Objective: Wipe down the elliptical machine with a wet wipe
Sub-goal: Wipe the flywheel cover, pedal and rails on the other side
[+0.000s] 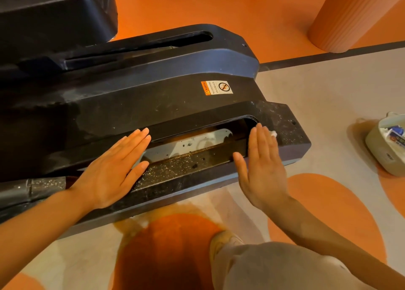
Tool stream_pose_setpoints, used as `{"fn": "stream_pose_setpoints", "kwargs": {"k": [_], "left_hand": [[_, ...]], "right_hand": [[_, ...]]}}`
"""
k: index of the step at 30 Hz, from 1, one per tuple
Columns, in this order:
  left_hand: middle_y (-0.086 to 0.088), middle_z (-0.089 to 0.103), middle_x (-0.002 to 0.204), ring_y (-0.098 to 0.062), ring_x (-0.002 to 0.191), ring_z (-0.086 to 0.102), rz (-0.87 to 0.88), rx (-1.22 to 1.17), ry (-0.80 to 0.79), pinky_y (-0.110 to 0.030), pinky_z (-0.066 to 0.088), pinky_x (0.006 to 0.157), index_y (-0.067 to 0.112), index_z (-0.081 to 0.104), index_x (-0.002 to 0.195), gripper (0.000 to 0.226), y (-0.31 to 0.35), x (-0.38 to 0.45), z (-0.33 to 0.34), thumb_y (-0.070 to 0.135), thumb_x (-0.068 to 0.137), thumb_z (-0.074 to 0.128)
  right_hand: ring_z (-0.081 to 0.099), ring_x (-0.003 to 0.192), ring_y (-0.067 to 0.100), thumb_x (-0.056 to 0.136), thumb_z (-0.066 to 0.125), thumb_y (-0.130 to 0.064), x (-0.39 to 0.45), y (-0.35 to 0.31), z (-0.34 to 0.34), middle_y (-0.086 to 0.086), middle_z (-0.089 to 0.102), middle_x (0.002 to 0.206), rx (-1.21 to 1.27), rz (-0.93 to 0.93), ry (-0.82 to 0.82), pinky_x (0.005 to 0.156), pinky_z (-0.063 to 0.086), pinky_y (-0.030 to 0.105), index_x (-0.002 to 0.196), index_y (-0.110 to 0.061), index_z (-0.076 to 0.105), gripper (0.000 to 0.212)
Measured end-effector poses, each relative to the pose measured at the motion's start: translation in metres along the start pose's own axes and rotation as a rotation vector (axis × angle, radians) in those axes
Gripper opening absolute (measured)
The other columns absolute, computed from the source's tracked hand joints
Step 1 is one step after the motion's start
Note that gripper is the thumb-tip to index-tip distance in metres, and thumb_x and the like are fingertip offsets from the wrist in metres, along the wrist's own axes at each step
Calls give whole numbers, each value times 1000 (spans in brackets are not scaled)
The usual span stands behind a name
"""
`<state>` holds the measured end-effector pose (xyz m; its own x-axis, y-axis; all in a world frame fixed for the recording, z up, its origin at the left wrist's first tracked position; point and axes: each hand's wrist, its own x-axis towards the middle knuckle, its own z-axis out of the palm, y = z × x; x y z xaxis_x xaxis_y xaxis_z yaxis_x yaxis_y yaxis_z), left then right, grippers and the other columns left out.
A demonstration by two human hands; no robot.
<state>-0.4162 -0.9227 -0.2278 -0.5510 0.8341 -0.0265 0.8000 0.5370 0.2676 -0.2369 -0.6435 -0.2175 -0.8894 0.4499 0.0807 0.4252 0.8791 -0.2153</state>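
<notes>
The black rear housing of the elliptical machine [153, 97] fills the middle of the view, dusty and streaked, with a long open slot along its near side. My left hand [114, 169] lies flat, fingers straight, over the left end of that slot. My right hand [263, 164] is flat too, at the slot's right end. A small white bit of the wet wipe [273, 133] peeks out beyond my right fingertips on the housing; most of it is hidden under the hand.
A pale tub [385, 156] holding packets stands on the floor at the right. An orange ribbed column [350, 13] rises at the back right. A warning sticker [217, 87] sits on the housing top. My knee and shoe [225, 241] are just below.
</notes>
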Motion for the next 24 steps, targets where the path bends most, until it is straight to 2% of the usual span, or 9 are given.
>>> {"fn": "stream_pose_setpoints", "kwargs": {"k": [2,5,9,11,13,16,19,21,24], "left_hand": [[3,11,164,4,148,-4,5,8,7,-13,-4,118,19,16,156,72,0,0,0,63,100,8],[6,8,163,6,147,-6,9,-10,3,-11,-6,117,21,15,155,72,-2,1,-1,65,99,7],[6,8,163,7,147,-7,21,-7,-1,-11,-6,116,22,15,155,72,-4,0,-3,66,99,8],[3,11,163,5,147,-6,39,17,1,-12,-5,117,20,16,155,69,-5,0,-3,62,101,10],[3,12,163,4,148,-4,47,27,-2,-13,-4,118,19,17,156,69,-6,0,-4,61,102,10],[3,10,164,2,149,-5,46,33,-7,-15,-5,119,19,15,156,69,-6,0,-3,61,102,10],[4,7,164,2,149,-7,50,51,-8,-16,-6,119,20,11,156,68,-6,0,0,60,102,9],[4,6,164,2,149,-7,49,43,-7,-16,-6,119,21,10,156,67,-6,-1,-1,61,102,8],[3,8,164,1,149,-4,54,38,7,-17,-4,120,20,12,156,66,-5,-1,-1,59,103,11]], "right_hand": [[6,148,24,98,5,-60,-3,-26,4,12,16,160,-3,-142,-50,119,5,38,153,-8,18,78],[23,146,29,99,3,-57,-12,-65,21,15,29,156,-80,-470,-148,117,17,47,150,-6,29,77],[21,147,27,101,15,-52,-9,-73,27,13,27,158,-136,-731,-174,118,13,41,151,-6,29,69],[18,148,23,100,25,-51,-6,-57,21,11,25,159,-53,-715,-183,120,16,39,152,-8,26,67],[17,147,22,98,28,-53,-6,-38,14,10,25,159,-2,-508,-144,118,23,42,152,-11,25,68],[13,146,22,99,24,-55,-8,-13,9,10,21,160,-34,-193,-16,116,13,41,153,-10,22,70],[14,147,24,101,20,-53,-10,-22,12,11,23,159,-37,-88,29,116,11,42,152,-8,26,69],[26,144,28,99,23,-52,-10,-49,16,14,35,154,-39,-183,5,115,18,45,148,-6,34,68],[31,143,28,98,28,-49,-19,-89,34,15,38,152,-53,-566,-61,117,23,44,146,-6,37,66]]}}
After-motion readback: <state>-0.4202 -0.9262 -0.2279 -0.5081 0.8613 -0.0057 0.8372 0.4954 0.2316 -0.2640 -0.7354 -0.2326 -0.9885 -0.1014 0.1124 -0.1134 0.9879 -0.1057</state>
